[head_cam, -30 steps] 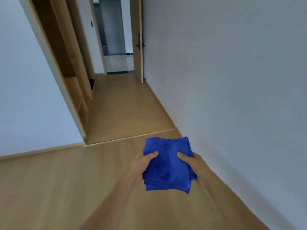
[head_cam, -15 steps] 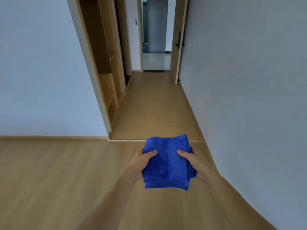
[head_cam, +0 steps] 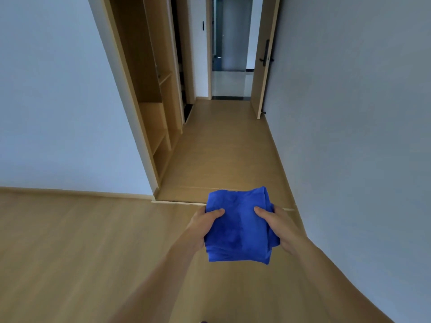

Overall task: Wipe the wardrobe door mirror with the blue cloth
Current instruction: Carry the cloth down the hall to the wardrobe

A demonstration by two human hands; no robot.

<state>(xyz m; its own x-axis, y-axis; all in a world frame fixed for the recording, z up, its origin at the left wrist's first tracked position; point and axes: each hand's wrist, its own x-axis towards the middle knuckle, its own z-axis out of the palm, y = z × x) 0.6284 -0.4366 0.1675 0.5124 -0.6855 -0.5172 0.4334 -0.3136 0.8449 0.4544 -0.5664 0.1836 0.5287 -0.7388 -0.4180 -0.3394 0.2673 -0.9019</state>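
Note:
A folded blue cloth (head_cam: 238,226) is held out in front of me at waist height, over the wooden floor. My left hand (head_cam: 204,223) grips its left edge with the thumb on top. My right hand (head_cam: 278,226) grips its right edge the same way. An open wooden wardrobe (head_cam: 149,89) with bare shelves stands along the left side of the corridor ahead. No mirror or wardrobe door shows in this view.
A narrow corridor with wooden floor (head_cam: 224,145) runs ahead between the wardrobe and a grey wall (head_cam: 349,113) on the right. At its end a wooden door (head_cam: 262,59) stands open onto a tiled room. A white wall (head_cam: 58,101) fills the left.
The view has swung left and levelled, so the corridor and wardrobe now sit more central. Both hands keep the same hold on the cloth.

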